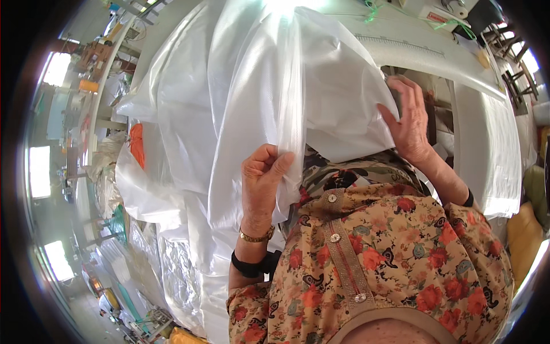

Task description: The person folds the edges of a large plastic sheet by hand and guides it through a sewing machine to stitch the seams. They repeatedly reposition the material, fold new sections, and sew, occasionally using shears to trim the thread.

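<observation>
A large sheet of translucent white plastic (189,120) spreads over the table (366,26) and hangs down in folds toward my lap on the left. My left hand (263,175) is closed, pinching the folded edge of this plastic between thumb and fingers. The gathered fold runs straight up from that pinch toward a bright light (286,7) at the top. Over at the sheet's right edge is my right hand (409,117), its fingers stretched out and the thumb apart. It holds nothing, and whether the thumb touches the plastic I cannot tell.
Ruler markings (401,46) run along the table beyond my right hand. Another white sheet (487,149) hangs at the right, beside a dark opening. Green threads (372,11) lie at the back. An orange piece (137,145) shows left of the plastic, near crumpled clear plastic (180,269).
</observation>
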The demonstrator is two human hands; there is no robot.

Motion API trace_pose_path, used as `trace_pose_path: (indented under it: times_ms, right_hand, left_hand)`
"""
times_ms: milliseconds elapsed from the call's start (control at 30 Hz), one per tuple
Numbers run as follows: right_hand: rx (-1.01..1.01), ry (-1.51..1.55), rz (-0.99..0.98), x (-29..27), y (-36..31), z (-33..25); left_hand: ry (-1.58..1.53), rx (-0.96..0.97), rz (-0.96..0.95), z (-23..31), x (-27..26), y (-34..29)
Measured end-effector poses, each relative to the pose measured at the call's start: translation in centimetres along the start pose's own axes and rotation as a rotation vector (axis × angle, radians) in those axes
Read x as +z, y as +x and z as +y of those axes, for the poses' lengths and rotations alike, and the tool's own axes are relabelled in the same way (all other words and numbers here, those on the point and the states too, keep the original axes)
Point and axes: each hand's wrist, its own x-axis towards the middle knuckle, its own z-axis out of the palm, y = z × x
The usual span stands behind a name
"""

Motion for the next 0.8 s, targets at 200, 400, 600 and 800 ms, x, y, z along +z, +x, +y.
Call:
trace_pose_path:
  times_ms: [200,400,600,800]
  right_hand:
    - [0.188,0.114,-0.353,-1.4,-1.3,1.6]
    - [0.027,0.633,-0.591,-4.9,1.0,-5.0]
    - [0.031,0.978,-0.735,-2.0,2.1,-10.5]
    - [0.012,0.994,-0.83,-1.4,1.2,-12.2]
  left_hand:
    - [0.039,0.149,-0.009,2.7,0.0,-0.5]
    - [0.39,0.326,-0.031,4.2,1.0,-0.4]
    - [0.42,0.354,-0.02,4.1,2.0,-1.0]
    - [0.456,0.284,-0.082,4.3,1.3,-1.2]
